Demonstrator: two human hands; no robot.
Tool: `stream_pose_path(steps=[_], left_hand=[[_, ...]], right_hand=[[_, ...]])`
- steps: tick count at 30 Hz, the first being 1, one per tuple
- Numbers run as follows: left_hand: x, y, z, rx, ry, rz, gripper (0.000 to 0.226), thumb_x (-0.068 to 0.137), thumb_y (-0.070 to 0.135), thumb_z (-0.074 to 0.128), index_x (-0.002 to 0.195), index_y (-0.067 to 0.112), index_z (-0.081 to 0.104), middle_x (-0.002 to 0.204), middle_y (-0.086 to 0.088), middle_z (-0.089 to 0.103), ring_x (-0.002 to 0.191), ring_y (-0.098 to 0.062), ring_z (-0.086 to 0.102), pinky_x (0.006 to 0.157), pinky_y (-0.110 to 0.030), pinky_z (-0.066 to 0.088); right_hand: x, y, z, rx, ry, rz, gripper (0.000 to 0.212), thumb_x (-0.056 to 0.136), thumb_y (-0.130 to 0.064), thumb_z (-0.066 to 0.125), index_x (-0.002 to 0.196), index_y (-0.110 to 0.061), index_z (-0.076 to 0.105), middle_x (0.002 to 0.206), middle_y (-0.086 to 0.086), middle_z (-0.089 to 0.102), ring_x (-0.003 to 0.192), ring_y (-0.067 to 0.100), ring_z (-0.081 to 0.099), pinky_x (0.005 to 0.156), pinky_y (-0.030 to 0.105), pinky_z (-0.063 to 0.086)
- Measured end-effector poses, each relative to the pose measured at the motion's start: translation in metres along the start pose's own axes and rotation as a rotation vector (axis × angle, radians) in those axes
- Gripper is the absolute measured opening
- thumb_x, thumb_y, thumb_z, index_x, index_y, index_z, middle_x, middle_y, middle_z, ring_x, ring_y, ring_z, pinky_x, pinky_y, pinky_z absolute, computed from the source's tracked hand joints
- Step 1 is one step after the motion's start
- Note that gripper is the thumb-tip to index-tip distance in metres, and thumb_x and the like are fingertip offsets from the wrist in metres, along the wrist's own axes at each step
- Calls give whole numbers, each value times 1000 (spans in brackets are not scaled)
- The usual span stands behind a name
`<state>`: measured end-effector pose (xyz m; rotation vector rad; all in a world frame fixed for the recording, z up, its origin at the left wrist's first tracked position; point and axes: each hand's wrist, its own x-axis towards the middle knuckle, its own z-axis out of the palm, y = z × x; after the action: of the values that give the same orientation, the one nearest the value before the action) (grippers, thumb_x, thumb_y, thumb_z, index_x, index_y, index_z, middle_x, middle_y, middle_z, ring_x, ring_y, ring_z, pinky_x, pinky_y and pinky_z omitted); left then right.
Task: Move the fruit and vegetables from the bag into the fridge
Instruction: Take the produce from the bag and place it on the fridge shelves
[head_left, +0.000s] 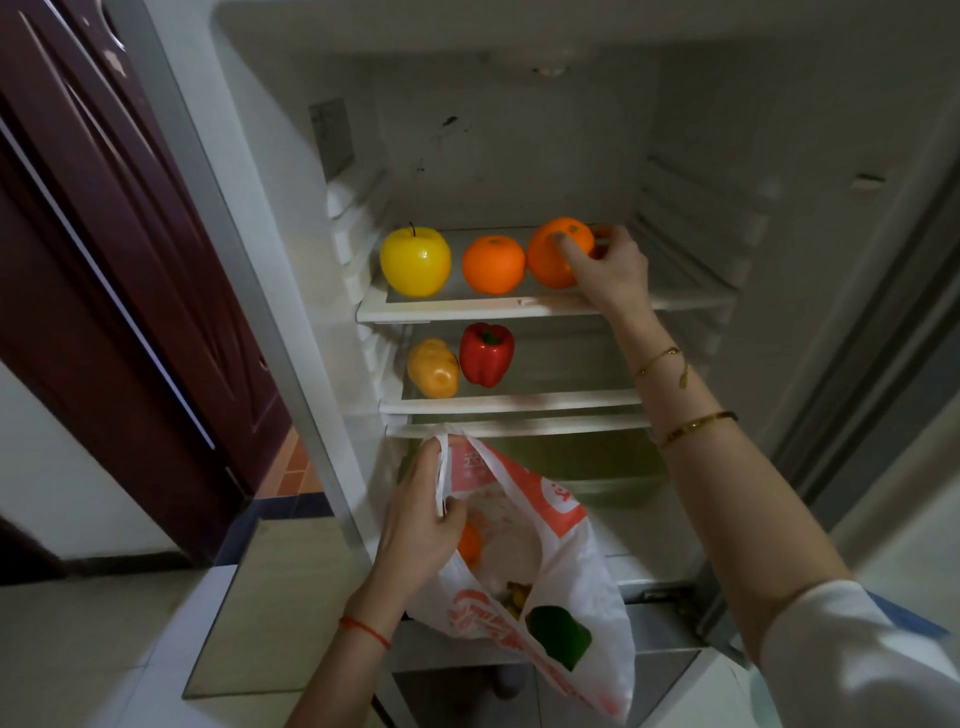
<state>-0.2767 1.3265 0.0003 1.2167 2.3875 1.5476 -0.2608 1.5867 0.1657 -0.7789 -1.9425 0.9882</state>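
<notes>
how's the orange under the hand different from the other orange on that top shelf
The right-hand orange is gripped by the right hand; the middle orange sits free, untouched. The held one looks bigger and sits nearer the shelf's middle, while the free one sits next to the yellow apple. Both are round, bright orange, and rest on the same top shelf.
</notes>
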Motion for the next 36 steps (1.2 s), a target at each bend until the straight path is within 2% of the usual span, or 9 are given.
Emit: stream_pose_path(steps=[7, 13, 16, 20, 24, 27, 30, 33, 36], left_hand=[[1, -1, 1, -4, 0, -5, 89, 85, -3, 59, 130, 64, 23, 123, 7, 58, 114, -10, 58, 91, -31, 55], [-2, -3, 1, -16, 6, 5, 92, 86, -4, 58, 121, 73, 22, 112, 11, 58, 100, -8, 61, 75, -17, 54], [-5, -5, 0, -5, 0, -17, 87, 86, -3, 57, 124, 68, 25, 114, 10, 57, 100, -8, 61, 76, -17, 53], [-10, -8, -4, 20, -8, -37, 69, 85, -3, 57, 141, 30, 33, 130, 13, 50, 116, -1, 50, 89, -3, 39], [-15, -7, -7, 37, 2, -65, 71, 85, -2, 57, 145, 27, 32, 127, 10, 54, 109, 5, 55, 85, -9, 46], [-20, -5, -10, 56, 25, -82, 74, 86, 0, 58, 147, 31, 29, 120, 14, 54, 96, 9, 56, 73, -2, 44], [-24, -4, -12, 45, 25, -97, 73, 86, 1, 57, 144, 36, 29, 110, 8, 61, 90, -6, 64, 70, -10, 51], [-25, -4, -14, 23, 20, -106, 71, 86, 1, 55, 143, 38, 31, 101, 5, 63, 84, -9, 65, 67, -19, 55], [-26, -4, -16, 30, 22, -119, 68, 87, 2, 55, 143, 33, 32, 102, 9, 61, 83, -6, 63, 62, -8, 48]], right_hand=[[0, 7, 0, -32, -8, -13, 66, 86, -52, 64, 134, -10, 49, 126, 7, 60, 113, 18, 57, 91, 25, 43], [-40, 12, -12, -83, 161, -276, 46, 81, -45, 69, 107, -9, 57, 103, 5, 62, 96, 20, 59, 84, 35, 50], [-85, 16, -10, 29, -119, -262, 18, 84, -27, 70, 87, -10, 66, 83, -2, 70, 78, 8, 66, 71, 22, 54], [-139, 54, 18, -105, -625, -133, 3, 83, -17, 72, 83, -15, 74, 80, -7, 72, 75, 1, 67, 72, 15, 54], [-178, 101, 68, -301, -867, -78, 20, 86, -29, 70, 103, -19, 70, 102, -3, 71, 93, 11, 66, 86, 23, 52], [-201, 172, 110, -422, -970, 34, 53, 80, -58, 58, 127, -33, 52, 127, -8, 58, 117, 14, 54, 102, 32, 44], [-214, 230, 145, -496, -999, 121, 62, 67, -77, 52, 122, -50, 46, 121, -15, 55, 111, 15, 55, 97, 35, 45], [-224, 210, 143, -574, -928, 104, 65, 60, -92, 40, 114, -55, 41, 104, -23, 54, 95, 9, 56, 86, 28, 42], [-230, 173, 138, -613, -931, 63, 69, 73, -82, 40, 130, -45, 38, 123, -17, 52, 115, 18, 55, 100, 36, 44]])
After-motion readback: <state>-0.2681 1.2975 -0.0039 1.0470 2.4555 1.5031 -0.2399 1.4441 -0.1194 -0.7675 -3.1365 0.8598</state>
